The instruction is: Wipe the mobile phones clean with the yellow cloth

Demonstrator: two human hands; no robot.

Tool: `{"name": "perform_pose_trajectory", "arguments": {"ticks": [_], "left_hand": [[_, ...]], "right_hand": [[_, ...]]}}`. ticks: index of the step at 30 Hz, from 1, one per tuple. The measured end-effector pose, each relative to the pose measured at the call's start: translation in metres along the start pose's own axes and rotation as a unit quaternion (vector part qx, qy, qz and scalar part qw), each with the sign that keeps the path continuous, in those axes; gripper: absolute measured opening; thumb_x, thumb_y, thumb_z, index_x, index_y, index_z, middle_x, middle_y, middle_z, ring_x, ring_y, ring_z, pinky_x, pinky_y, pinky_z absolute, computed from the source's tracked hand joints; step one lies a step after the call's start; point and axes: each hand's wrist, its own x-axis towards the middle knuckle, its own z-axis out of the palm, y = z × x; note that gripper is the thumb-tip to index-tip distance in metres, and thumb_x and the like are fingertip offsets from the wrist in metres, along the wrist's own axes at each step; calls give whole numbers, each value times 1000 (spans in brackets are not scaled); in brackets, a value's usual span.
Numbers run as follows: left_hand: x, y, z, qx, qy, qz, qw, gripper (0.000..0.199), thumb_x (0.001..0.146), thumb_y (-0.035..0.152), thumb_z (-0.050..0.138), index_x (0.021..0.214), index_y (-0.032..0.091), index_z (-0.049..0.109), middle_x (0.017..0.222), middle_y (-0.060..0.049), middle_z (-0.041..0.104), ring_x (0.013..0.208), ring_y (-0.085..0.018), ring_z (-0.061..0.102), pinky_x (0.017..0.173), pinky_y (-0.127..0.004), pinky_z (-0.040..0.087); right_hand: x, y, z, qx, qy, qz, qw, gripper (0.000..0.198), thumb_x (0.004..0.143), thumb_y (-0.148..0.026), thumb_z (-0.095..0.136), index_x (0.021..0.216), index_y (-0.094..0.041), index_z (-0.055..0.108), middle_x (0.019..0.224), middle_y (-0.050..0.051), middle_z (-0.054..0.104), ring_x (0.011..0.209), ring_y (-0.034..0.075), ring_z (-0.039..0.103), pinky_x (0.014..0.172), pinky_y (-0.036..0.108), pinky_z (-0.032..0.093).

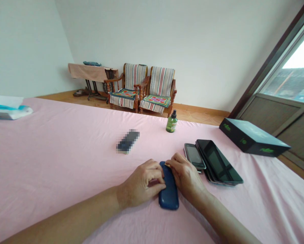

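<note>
A dark blue mobile phone [169, 193] lies on the pink cloth with its plain, rounded back up. My left hand [144, 183] grips its left edge, thumb resting on the back and fingers curled by the upper side. At the phone's top right corner, my right hand [186, 174] is closed in a pinch. A small pale-yellow piece [167, 165] shows at those fingertips, pressed against the phone; its kind is too small to make out. Both hands touch the phone, and the right fingertips hide part of its upper edge.
Right of my hands lie a grey phone [195, 156] and a stack of black tablets [220, 161]. Beyond are a black box [253, 137], a green spray bottle [171, 123] and a pixelated dark phone-like object [128, 141]. A tissue pack [11, 110] sits far left.
</note>
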Motion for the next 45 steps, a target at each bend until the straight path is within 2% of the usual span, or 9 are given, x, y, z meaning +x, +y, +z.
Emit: {"name": "perform_pose_trajectory", "arguments": {"ticks": [6, 13, 20, 26, 31, 37, 45], "left_hand": [[0, 0, 1, -3, 2, -9, 1000, 15, 80, 7, 67, 70, 16, 62, 84, -3, 63, 85, -18, 56, 75, -27, 45], [0, 1, 0, -4, 1, -16, 1000, 15, 81, 8, 66, 70, 17, 62, 83, -3, 63, 85, -18, 57, 73, -26, 46], [1, 2, 0, -9, 7, -14, 1000, 13, 82, 11, 65, 71, 17, 63, 85, -4, 64, 84, -18, 58, 73, -27, 47], [0, 3, 0, -8, 9, -16, 1000, 13, 80, 10, 66, 70, 17, 64, 85, -4, 64, 85, -18, 58, 73, -27, 47], [0, 2, 1, -6, 10, -14, 1000, 13, 81, 9, 65, 70, 17, 64, 84, -4, 64, 83, -18, 57, 73, -27, 47], [0, 1, 0, -5, 3, -10, 1000, 13, 81, 10, 65, 71, 17, 63, 85, -4, 64, 85, -18, 58, 73, -27, 47], [0, -1, 1, -3, 1, -5, 1000, 13, 83, 10, 65, 71, 17, 63, 85, -4, 64, 84, -18, 56, 74, -27, 46]], "right_hand": [[1, -1, -1, -18, -3, -26, 999, 28, 94, -7, 44, 88, -17, 70, 86, 8, 58, 80, 20, 53, 71, 32, 43], [1, -8, -4, 0, -16, -55, 998, 26, 90, -3, 49, 78, -18, 67, 80, 4, 58, 78, 18, 52, 68, 28, 44], [-1, 2, 1, 2, 18, -24, 1000, 30, 89, 0, 45, 84, -17, 69, 84, 6, 57, 79, 18, 53, 72, 29, 46], [0, 1, 0, 0, 6, -39, 999, 28, 88, 0, 47, 83, -17, 69, 82, 5, 57, 78, 18, 53, 69, 28, 45], [0, 5, 2, -11, 19, -23, 999, 30, 89, -1, 44, 84, -17, 68, 84, 6, 55, 80, 19, 53, 71, 30, 45], [-3, 0, -2, 8, -6, -45, 999, 27, 88, -1, 47, 87, -18, 68, 84, 4, 55, 77, 17, 53, 68, 26, 46], [-4, 2, 4, 22, 36, 11, 999, 25, 86, 0, 45, 87, -15, 64, 83, 7, 56, 79, 20, 54, 72, 31, 45]]}}
